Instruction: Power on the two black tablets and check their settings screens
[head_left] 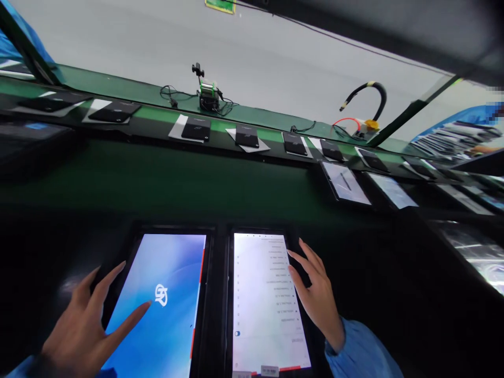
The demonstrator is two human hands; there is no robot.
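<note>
Blue-lit tablet (pixel 161 304), showing a white logo on its screen, lies flat on the dark surface (pixel 394 294) at lower left. Beside it, separated by a narrow dark gap, lies a second tablet (pixel 265 304) displaying a white page with lines of small text. Left hand (pixel 81 328): fingers spread, grip holding nothing, index fingertip over the lower left part of the blue screen; contact cannot be determined. Right hand (pixel 317 296): fingers spread, grip holding nothing, resting along the right edge of the white-screen tablet, fingertips at the screen margin. Each tablet thus lies directly beneath or beside its hand. Beyond, a green conveyor strip (pixel 165 113) carries a row of dark devices (pixel 247 136) on white sheets; a small fixture with cables (pixel 208 94) stands behind them.
</note>
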